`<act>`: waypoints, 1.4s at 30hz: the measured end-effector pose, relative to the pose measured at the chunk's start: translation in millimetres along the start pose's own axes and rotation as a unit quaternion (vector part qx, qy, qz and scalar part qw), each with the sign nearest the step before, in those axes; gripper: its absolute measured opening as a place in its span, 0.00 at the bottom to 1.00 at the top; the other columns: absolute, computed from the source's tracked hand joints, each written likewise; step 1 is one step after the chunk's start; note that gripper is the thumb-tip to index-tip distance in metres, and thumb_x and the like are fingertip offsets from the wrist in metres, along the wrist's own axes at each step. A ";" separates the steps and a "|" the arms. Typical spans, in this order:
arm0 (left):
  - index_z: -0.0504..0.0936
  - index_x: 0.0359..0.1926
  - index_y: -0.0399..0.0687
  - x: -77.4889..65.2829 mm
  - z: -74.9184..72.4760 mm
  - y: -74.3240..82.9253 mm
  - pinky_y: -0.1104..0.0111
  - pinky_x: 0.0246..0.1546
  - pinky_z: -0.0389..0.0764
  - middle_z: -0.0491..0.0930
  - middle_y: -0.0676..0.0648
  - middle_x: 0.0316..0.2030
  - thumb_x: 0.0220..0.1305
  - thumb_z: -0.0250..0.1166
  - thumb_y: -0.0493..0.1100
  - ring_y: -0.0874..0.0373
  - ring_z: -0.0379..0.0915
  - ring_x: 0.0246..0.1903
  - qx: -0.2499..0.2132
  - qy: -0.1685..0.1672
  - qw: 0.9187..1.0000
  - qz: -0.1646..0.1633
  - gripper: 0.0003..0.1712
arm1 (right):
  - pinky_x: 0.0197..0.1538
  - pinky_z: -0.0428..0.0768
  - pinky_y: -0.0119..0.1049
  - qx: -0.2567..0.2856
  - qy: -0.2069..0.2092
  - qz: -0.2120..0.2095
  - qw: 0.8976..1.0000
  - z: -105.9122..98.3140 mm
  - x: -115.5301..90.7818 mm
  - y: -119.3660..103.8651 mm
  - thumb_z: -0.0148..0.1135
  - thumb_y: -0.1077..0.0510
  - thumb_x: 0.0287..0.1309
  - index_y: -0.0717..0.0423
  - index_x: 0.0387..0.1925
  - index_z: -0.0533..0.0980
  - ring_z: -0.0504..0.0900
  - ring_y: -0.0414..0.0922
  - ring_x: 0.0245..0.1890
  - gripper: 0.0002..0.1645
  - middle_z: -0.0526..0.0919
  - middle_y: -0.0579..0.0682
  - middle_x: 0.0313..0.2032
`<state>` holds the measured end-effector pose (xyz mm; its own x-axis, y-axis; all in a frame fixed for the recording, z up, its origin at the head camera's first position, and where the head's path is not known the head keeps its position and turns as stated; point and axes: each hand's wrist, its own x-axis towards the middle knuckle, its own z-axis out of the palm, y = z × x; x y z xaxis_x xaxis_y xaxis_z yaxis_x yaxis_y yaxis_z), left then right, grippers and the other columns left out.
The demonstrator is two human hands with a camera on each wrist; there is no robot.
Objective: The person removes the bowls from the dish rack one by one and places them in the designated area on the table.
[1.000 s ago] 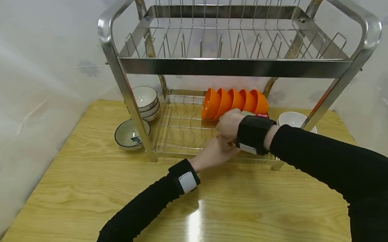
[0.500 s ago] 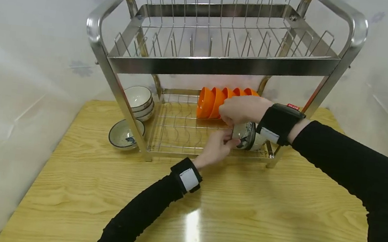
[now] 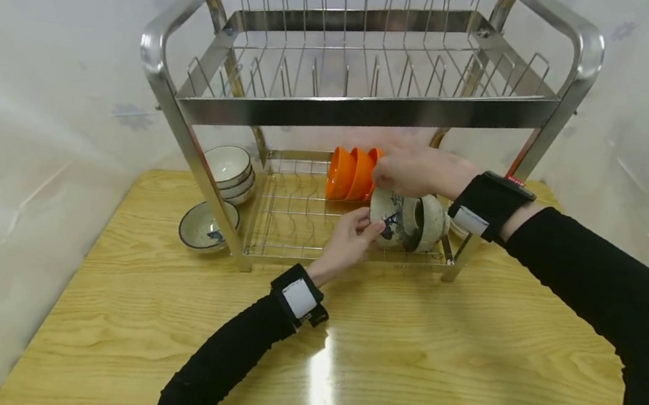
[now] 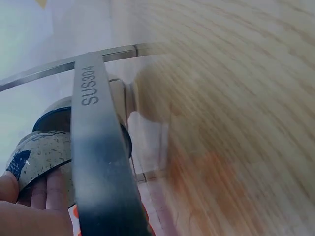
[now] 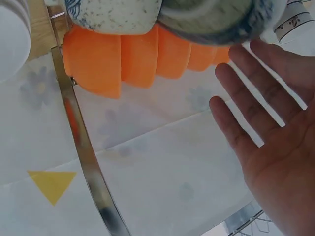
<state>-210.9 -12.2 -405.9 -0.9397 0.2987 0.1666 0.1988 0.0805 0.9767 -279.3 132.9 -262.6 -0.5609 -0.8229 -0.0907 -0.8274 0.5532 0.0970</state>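
My left hand (image 3: 350, 238) pinches a speckled ceramic bowl (image 3: 389, 212) by its rim, thumb outside and fingers inside in the left wrist view. The bowl is tipped on its side with its mouth to the left, dark blue pattern showing. Just right of it, a second speckled bowl (image 3: 433, 223) stands on edge on the lower rack tier (image 3: 306, 251). My right hand (image 3: 416, 171) is above the held bowl, fingers spread and nearly straight in the right wrist view, tips right at its edge. Behind the hands, a row of orange bowls (image 5: 98, 64) stands on edge, partly covered.
The steel dish rack's upper tier (image 3: 366, 106) spans above both hands, with wire dividers. Left of the rack are stacked white bowls (image 3: 228, 167) and a patterned bowl (image 3: 199, 231) on the wooden table (image 3: 402, 361). White bowls are partly hidden beyond the right post.
The held bowl has come out from behind the right hand and moved left, apart from the second bowl. The right hand has risen and opened out; the left has shifted slightly left.
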 end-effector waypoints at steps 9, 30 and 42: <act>0.72 0.63 0.29 -6.2 -21.1 9.6 0.52 0.56 0.82 0.79 0.27 0.57 0.78 0.51 0.37 0.69 0.78 0.43 -0.084 0.029 0.996 -0.011 0.19 | 0.37 0.69 0.38 0.015 0.029 0.026 0.999 2.6 0.6 -1.9 0.56 0.50 0.73 0.55 0.39 0.81 0.71 0.47 0.29 0.14 0.77 0.49 0.26; 0.73 0.48 0.35 -92.7 -107.3 26.9 0.73 0.30 0.69 0.70 0.43 0.31 0.75 0.52 0.35 0.58 0.65 0.28 0.182 -0.041 0.969 0.163 0.07 | 0.28 0.76 0.37 0.088 0.012 0.083 0.993 13.5 -10.0 -33.0 0.43 0.35 0.75 0.46 0.77 0.59 0.77 0.46 0.23 0.38 0.77 0.46 0.20; 0.77 0.51 0.39 -151.4 -162.8 42.9 0.74 0.36 0.77 0.81 0.47 0.37 0.66 0.59 0.24 0.63 0.75 0.34 0.269 -0.138 0.915 0.268 0.16 | 0.34 0.75 0.35 0.090 0.013 0.058 0.994 23.1 -18.1 -29.9 0.46 0.37 0.75 0.50 0.75 0.63 0.74 0.45 0.24 0.36 0.79 0.45 0.24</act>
<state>-105.4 -208.8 -367.2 -0.5753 0.6557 0.4889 0.7885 0.2858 0.5447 -245.1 134.3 -286.8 -0.6537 -0.7541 -0.0632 -0.7506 0.6567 -0.0733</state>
